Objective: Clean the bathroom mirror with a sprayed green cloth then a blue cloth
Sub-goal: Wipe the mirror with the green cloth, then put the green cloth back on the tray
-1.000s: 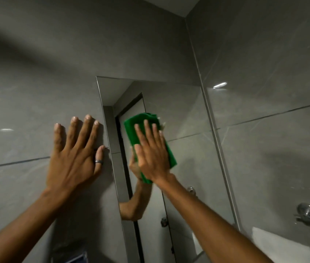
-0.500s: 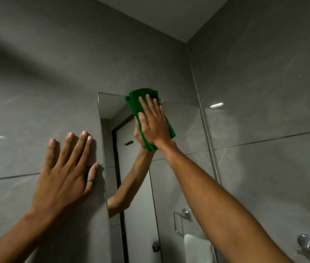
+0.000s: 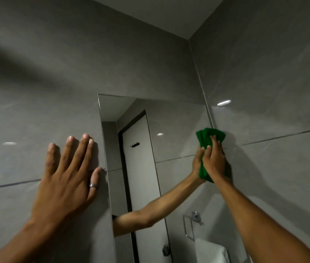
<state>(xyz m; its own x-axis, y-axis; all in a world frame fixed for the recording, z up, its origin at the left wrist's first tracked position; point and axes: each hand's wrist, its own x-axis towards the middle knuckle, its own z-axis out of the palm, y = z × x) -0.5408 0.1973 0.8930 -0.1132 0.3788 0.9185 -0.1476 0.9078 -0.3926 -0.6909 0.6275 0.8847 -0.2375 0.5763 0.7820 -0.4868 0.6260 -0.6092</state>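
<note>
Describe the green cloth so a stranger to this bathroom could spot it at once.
Find the tall rectangular mirror set into the grey tiled wall, then follow its right edge at the room corner. There the right hand presses a bunched bright green cloth against the glass. It is the only vivid colour among grey tiles and a white towel.

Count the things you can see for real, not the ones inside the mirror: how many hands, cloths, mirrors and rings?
Hands: 2, left hand, right hand
Cloths: 1, green cloth
Mirrors: 1, mirror
Rings: 1, ring
Total: 5
</note>
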